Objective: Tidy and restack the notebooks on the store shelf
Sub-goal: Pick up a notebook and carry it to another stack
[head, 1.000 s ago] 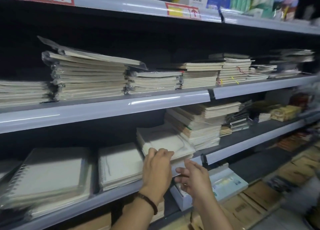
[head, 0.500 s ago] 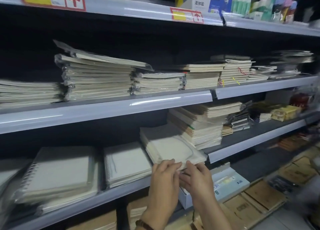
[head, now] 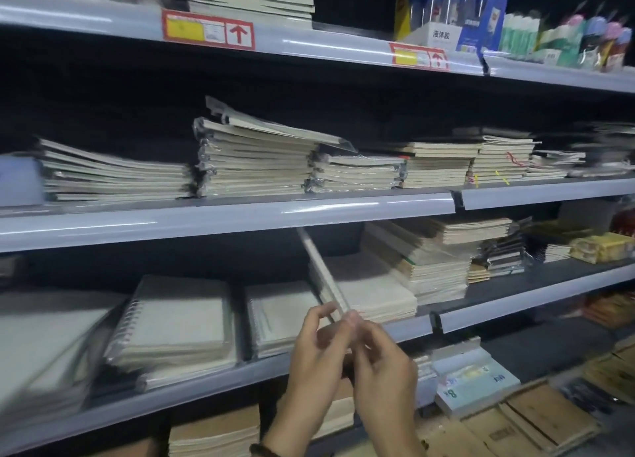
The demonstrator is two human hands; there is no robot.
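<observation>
- At the bottom edge, the left wrist carries a dark bracelet (head: 264,451).
- The left hand (head: 314,363) and the right hand (head: 383,370) meet in front of the lower shelf (head: 206,384) and hide a part of its rim. The fingers of both hands are curled, and their tips pinch the near end of one thin notebook (head: 323,274). Because of blur, I cannot tell which fingers exactly touch it.
- Below the hands, to the right, lies a pale box (head: 476,384) with a printed 8. Flat brown books (head: 546,422) lie beside it, and a brown pile (head: 214,432) sits to the left.
- The pinched notebook is above the lower shelf and steeply tilted. It shows only its edge, a narrow pale strip. Its far end points up and to the left, close under the middle shelf (head: 223,221).
- Just behind it lies a low pale stack (head: 374,291). On its left, a small spiral stack (head: 278,315) and a wide spiral stack (head: 175,322) lie in clear wrap, both close by.
- On the right, a taller leaning stack (head: 422,264) stands just beside the low one.
- On the middle shelf sit wrapped piles (head: 254,161). The top cover of one is lifted at the back.
- Farthest, on the top shelf (head: 326,49), are a red price label (head: 208,32) and blue boxes (head: 457,9).
</observation>
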